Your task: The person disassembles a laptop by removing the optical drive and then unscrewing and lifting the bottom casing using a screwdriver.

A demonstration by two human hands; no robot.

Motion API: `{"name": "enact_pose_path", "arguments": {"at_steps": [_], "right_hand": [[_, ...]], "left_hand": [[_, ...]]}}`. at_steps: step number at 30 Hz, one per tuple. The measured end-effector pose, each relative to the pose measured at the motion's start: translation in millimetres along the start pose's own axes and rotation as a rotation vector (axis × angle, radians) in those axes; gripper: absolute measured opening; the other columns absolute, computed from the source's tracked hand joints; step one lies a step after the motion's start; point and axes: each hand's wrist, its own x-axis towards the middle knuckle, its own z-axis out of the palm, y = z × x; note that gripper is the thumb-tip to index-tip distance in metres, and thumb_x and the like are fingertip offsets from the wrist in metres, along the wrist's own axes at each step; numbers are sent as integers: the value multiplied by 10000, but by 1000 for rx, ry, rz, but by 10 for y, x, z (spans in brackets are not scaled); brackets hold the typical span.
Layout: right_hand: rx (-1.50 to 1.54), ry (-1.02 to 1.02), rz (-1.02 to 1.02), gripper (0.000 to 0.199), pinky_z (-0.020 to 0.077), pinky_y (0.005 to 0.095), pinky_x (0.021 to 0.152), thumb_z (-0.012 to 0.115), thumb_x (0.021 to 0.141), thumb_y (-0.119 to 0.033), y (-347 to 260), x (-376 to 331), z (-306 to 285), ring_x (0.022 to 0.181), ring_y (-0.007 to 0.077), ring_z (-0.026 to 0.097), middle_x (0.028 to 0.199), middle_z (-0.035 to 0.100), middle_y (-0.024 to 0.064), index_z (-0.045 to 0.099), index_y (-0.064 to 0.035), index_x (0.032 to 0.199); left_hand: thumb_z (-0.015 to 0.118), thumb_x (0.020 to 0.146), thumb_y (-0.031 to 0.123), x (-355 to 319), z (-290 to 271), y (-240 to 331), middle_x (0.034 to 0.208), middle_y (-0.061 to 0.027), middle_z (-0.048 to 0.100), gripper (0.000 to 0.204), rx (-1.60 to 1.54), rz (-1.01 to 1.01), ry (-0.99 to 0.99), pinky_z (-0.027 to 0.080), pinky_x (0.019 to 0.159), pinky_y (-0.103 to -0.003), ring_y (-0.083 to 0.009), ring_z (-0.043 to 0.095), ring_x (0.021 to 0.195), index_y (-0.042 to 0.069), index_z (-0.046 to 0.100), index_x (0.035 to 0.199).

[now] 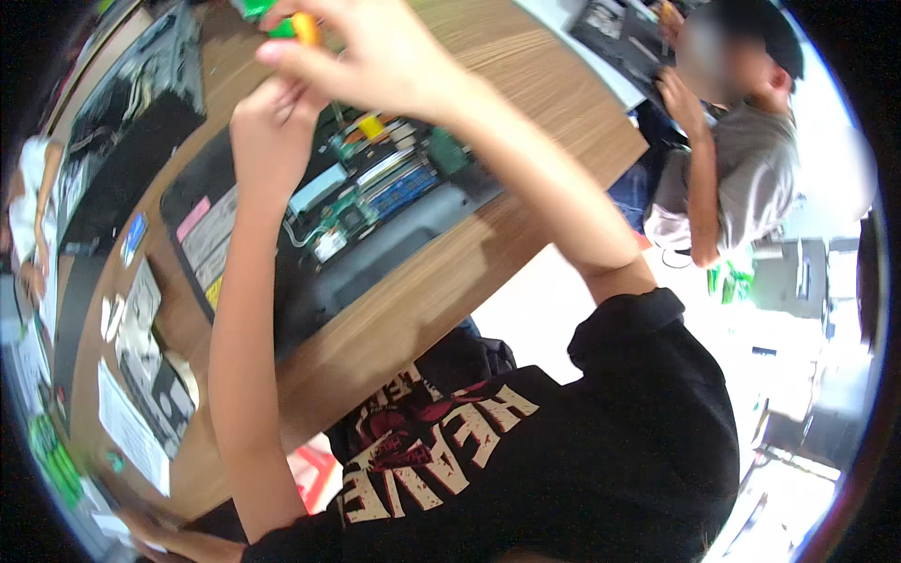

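An opened black laptop base (pixel 328 296) lies on the wooden table, its green circuit board and blue memory module (pixel 404 190) exposed. Above its far left part, my left hand (pixel 272 136) is closed, fingertips pinched together; what they hold is hidden. My right hand (pixel 375 56) crosses just over it, the two touching or nearly so. Between its thumb and fingers sits an orange-yellow handle (pixel 305 29) with green beside it, apparently a screwdriver; its tip cannot be made out. A yellow piece (pixel 371 126) shows on the circuit board.
Left of the laptop lie a blue-and-white small packet (pixel 134 237), grey-and-white parts (pixel 155 347) and a paper sheet (pixel 131 432). A black mat (pixel 141 178) runs along the far left. Across to the right, another person (pixel 732 159) works on dark equipment. The table's near edge runs diagonally.
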Motion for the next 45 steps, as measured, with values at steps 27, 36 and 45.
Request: {"name": "enact_pose_path", "arguments": {"at_steps": [27, 36, 45], "right_hand": [[1091, -291, 669, 486, 256, 245, 420, 556, 924, -217, 83, 265, 172, 436, 58, 288, 485, 312, -58, 338, -79, 513], [793, -434, 522, 300, 348, 223, 386, 545, 969, -322, 121, 261, -17, 422, 88, 438, 519, 453, -8, 532, -32, 890], [-573, -186, 185, 425, 482, 366, 523, 758, 735, -448, -101, 272, -242, 555, 269, 615, 597, 606, 84, 615, -49, 709]], "left_hand": [[621, 916, 90, -19, 132, -60, 894, -81, 703, 192, -316, -131, 82, 473, 737, -232, -83, 625, 806, -59, 661, 1031], [551, 954, 77, -44, 127, -8, 962, -120, 704, 205, -70, -51, -116, 523, 795, -266, -149, 674, 901, -59, 623, 1089], [575, 930, 81, -61, 207, 64, 860, -119, 716, 142, -23, -35, -27, 525, 738, -260, -153, 699, 792, -24, 631, 1008]]}}
